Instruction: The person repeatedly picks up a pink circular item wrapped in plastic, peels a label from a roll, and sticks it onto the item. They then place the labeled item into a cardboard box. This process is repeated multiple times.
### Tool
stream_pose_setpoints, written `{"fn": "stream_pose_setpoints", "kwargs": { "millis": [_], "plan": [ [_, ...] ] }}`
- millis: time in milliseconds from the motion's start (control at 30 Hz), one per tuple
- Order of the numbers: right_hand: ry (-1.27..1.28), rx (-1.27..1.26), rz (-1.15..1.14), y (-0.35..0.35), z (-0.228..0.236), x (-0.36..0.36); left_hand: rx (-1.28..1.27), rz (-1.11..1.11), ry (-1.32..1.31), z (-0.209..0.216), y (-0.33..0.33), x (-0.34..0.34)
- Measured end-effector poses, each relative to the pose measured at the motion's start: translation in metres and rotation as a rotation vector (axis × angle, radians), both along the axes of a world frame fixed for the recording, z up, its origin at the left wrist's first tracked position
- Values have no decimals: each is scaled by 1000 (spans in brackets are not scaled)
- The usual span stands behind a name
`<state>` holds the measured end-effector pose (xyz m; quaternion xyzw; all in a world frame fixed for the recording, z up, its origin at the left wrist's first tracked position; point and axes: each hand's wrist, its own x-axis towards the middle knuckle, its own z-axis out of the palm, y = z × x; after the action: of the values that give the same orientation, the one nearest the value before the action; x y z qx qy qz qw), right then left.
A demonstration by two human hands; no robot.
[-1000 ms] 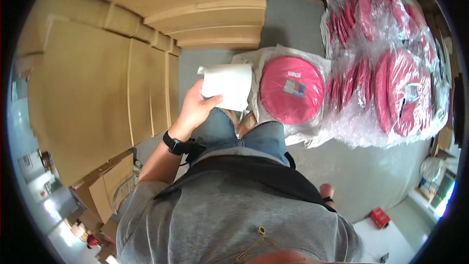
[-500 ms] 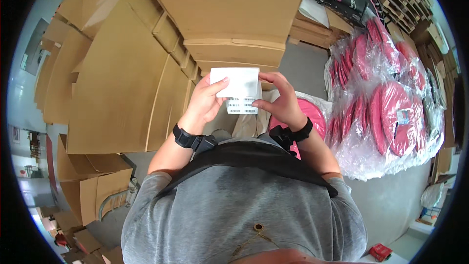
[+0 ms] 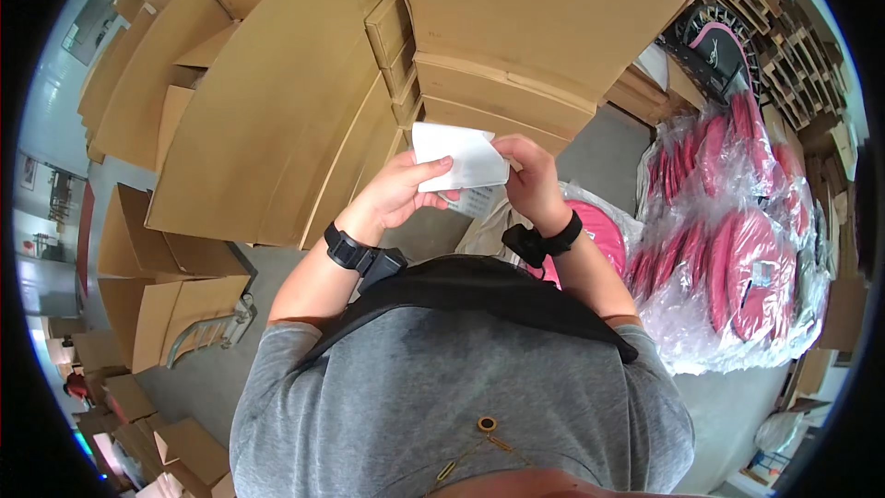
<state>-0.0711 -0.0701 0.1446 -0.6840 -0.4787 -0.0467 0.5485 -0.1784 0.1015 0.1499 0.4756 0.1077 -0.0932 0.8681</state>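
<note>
Folded white label sheets are held in front of my chest, between both hands. My left hand is closed on their left side, thumb lying across the top and fingers underneath. At the right edge, my right hand pinches the sheets between thumb and curled fingers. The upper layer is blank and slightly bent. Below it hangs a part with small dark printed marks, mostly covered by the fold. Both wrists wear black straps with small devices.
Tall cardboard boxes stand ahead, and large cardboard panels lean at the left. Pink round padded pieces in clear plastic are stacked at right. Behind them are a small trampoline and wooden pallets. Open cartons sit lower left.
The upper sheet has bent and tilted, covering more of the printed part. My right thumb has moved off the printed part to the sheets' right edge. The view has turned slightly.
</note>
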Motion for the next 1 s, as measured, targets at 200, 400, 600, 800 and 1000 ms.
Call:
{"fn": "stream_pose_setpoints", "kwargs": {
  "millis": [200,400,600,800,1000],
  "plan": [
    [319,-297,79,-3,4,13,648,-311,278,11,53,3],
    [549,-694,396,-5,13,34,867,61,-544,9,39,50],
    [660,-761,416,-33,12,41,654,-521,-366,-11,11,76],
    [879,-675,517,-61,8,49,804,-608,-252,-11,-17,86],
    [949,-567,504,-80,4,51,872,-473,-238,-14,-43,84]
  ]
}}
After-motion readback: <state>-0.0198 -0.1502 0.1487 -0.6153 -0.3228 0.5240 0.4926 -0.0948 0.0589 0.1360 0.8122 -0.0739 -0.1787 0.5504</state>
